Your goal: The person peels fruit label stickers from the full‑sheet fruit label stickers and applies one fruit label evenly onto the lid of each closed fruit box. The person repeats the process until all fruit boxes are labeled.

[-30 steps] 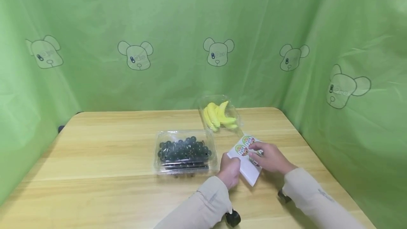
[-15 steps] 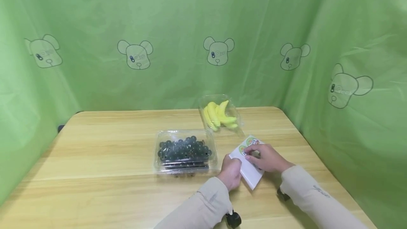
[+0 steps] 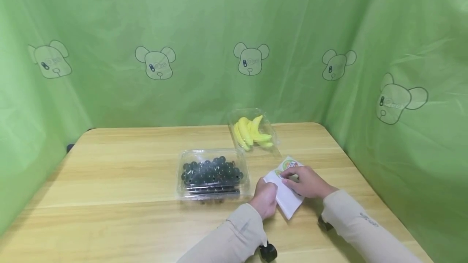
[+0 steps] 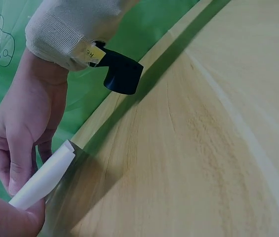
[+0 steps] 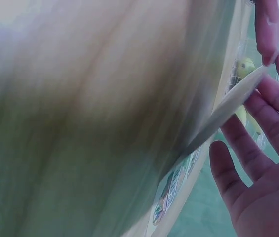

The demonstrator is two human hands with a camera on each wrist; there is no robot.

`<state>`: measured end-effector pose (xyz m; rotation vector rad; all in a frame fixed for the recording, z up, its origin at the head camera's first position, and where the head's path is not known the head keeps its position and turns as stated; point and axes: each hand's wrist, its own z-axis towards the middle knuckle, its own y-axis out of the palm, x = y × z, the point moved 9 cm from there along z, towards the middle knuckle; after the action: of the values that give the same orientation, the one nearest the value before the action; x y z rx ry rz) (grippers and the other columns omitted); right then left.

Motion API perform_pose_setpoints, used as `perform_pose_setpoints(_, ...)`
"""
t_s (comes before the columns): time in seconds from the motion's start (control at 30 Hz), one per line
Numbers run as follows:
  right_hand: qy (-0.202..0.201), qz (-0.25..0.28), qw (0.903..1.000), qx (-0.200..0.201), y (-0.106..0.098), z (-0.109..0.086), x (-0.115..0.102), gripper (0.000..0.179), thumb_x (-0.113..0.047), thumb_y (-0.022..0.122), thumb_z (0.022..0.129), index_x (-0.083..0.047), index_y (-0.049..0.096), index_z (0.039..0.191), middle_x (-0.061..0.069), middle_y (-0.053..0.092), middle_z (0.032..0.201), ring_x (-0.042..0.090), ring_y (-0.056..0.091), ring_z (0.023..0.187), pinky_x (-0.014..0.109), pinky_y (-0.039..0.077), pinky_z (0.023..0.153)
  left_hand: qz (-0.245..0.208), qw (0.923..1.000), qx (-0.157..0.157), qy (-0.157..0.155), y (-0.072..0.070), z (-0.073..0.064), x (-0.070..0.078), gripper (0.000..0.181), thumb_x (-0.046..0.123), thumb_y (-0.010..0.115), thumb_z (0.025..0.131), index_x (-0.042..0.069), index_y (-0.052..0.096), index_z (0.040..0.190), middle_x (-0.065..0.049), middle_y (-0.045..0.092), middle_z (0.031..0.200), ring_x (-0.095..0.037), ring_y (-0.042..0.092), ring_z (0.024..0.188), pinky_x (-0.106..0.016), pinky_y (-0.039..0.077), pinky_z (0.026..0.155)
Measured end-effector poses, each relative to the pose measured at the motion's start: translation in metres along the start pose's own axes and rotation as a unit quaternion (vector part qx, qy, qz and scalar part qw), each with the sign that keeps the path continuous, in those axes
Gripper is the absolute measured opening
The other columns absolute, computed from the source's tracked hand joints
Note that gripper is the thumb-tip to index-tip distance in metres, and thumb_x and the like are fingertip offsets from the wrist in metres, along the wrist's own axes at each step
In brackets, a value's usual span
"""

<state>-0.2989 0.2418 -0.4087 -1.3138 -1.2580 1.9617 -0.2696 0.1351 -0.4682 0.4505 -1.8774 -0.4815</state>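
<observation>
A white sticker sheet [image 3: 288, 202] with round green-and-orange fruit labels [image 3: 290, 163] is held a little above the table. My left hand [image 3: 265, 198] grips its left edge, thumb on top. From the right, my right hand [image 3: 307, 182] has thumb and index finger together at the labels and covers some of them. In the right wrist view the sheet [image 5: 230, 103] is seen nearly edge-on; thumb and index finger meet at its upper end, the other fingers spread apart. The left wrist view shows the sheet [image 4: 45, 177] bent between both hands. Whether a label is lifted is hidden.
A clear clamshell box [image 3: 213, 194] of dark grapes [image 3: 212, 171] stands left of my hands. Behind them lies a clear box [image 3: 234, 113] with yellow bananas [image 3: 252, 131]. Green curtains [image 3: 204, 19] enclose the wooden table [image 3: 109, 182] at the back and sides.
My right hand has shifted slightly left and now covers more of the labels. The sheet has moved slightly toward me and looks more bent. My left hand has barely moved.
</observation>
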Motion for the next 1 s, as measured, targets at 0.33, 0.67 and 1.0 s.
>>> perform_pose_setpoints(0.33,-0.002,0.014,0.9999,0.0,0.0009,-0.0017,0.0027,0.018,-0.02,0.071,0.088,-0.007,0.073,0.1,0.005,0.072,0.097,0.025,0.065,0.093,0.049,0.053,0.085,0.016,0.9998,-0.01,-0.002,0.002,0.002,-0.0044,0.027,-0.012,0.046,0.088,-0.004,0.049,0.113,-0.012,0.064,0.099,-0.026,0.066,0.09,-0.038,0.058,0.079)
perform_pose_setpoints(0.67,-0.007,0.013,0.9999,0.001,0.0012,-0.0015,0.0005,0.015,-0.016,0.072,0.087,-0.005,0.074,0.097,0.005,0.073,0.094,0.023,0.066,0.089,0.046,0.054,0.082,0.03,0.9994,-0.014,0.004,0.0025,0.0004,-0.0032,0.031,-0.015,0.045,0.085,-0.003,0.048,0.114,-0.012,0.063,0.098,-0.026,0.066,0.089,-0.038,0.058,0.078)
perform_pose_setpoints(1.0,-0.032,-0.001,0.9995,-0.009,0.0042,-0.0002,-0.0027,0.009,-0.011,0.065,0.092,-0.007,0.074,0.092,-0.003,0.07,0.086,0.01,0.061,0.078,0.028,0.052,0.071,0.033,0.9994,-0.008,-0.001,0.0001,0.0002,-0.0049,0.038,-0.019,0.04,0.084,-0.004,0.044,0.118,-0.015,0.061,0.102,-0.029,0.065,0.093,-0.039,0.059,0.078)
